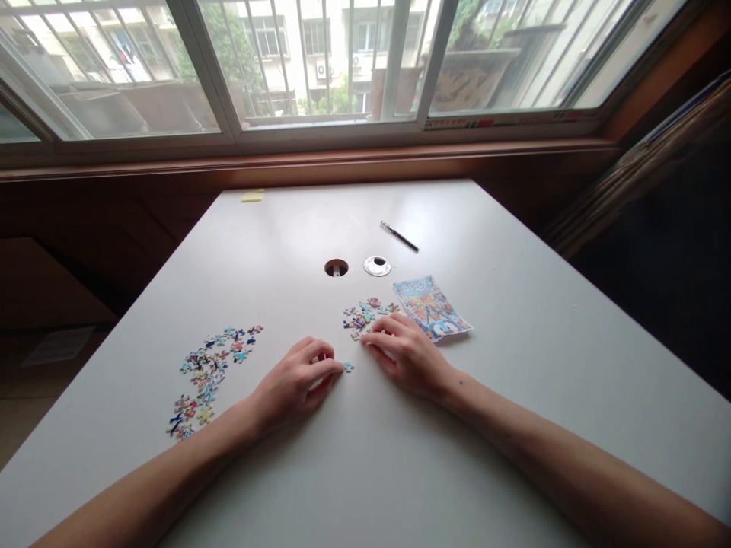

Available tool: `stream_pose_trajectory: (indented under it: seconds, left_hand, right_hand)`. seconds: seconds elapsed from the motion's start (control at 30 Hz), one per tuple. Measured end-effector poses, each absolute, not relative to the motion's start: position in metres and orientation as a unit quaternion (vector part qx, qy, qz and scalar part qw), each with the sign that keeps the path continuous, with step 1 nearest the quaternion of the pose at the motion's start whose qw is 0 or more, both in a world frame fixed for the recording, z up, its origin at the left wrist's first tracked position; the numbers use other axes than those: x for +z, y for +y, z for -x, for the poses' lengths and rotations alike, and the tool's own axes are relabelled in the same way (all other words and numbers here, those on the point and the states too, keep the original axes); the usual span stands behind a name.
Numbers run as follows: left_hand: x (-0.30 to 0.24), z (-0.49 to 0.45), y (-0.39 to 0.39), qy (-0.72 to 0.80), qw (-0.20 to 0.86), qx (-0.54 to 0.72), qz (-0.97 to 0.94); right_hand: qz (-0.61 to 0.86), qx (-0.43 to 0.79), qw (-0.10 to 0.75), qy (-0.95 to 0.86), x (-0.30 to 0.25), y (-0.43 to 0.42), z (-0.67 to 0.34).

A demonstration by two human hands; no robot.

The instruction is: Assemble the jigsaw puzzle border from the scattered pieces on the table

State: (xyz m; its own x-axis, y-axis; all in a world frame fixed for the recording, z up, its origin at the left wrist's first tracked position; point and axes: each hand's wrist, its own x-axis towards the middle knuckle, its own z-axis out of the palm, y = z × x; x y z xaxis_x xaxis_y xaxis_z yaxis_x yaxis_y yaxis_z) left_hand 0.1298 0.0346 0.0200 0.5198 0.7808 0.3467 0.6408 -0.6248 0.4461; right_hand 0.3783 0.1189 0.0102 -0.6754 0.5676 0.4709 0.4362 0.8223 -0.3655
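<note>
At the middle of the table, my left hand (301,374) has its fingers bent and drawn together, the fingertips at the left edge of a light-blue jigsaw piece (348,367). My right hand (404,350) is curled at the near edge of a small group of jigsaw pieces (365,310). Its fingertips come together on the pieces there, and what lies between them is hidden. Partly behind that hand, a colourful picture sheet (429,303) lies flat. To the left of my left hand, a larger spread of jigsaw pieces (209,369) lies loose on the table.
The white table (502,434) reaches back to a window sill. Toward its far side are a round cable hole (336,268), a loose silver cover (377,266) and a black pen (400,236). Yellow sticky paper (253,195) is at the far left edge.
</note>
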Motion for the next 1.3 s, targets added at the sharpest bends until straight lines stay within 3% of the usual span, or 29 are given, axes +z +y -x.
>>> stream_pose_trajectory:
  seconds: [0.17, 0.33, 0.57, 0.9, 1.17, 1.3]
  left_hand:
    - [0.020, -0.130, 0.034, 0.416, 0.136, 0.255, -0.862]
    - [0.021, -0.130, 0.034, 0.417, 0.138, 0.252, -0.862]
    - [0.021, -0.130, 0.034, 0.414, 0.129, 0.257, -0.864]
    - [0.024, -0.131, 0.035, 0.414, 0.139, 0.265, -0.860]
    - [0.020, -0.130, 0.036, 0.412, 0.133, 0.261, -0.863]
    - [0.020, -0.130, 0.035, 0.410, 0.127, 0.266, -0.863]
  right_hand:
    - [0.413, 0.081, 0.358, -0.834, 0.009, 0.136, -0.388]
    - [0.496, 0.044, 0.367, -0.785, 0.010, 0.148, -0.394]
    - [0.499, 0.023, 0.389, -0.774, 0.021, 0.152, -0.399]
    - [0.429, 0.005, 0.324, -0.843, 0.011, 0.151, -0.397]
    - [0.479, -0.008, 0.413, -0.775, 0.012, 0.159, -0.404]
    - [0.453, 0.008, 0.401, -0.796, 0.011, 0.159, -0.404]
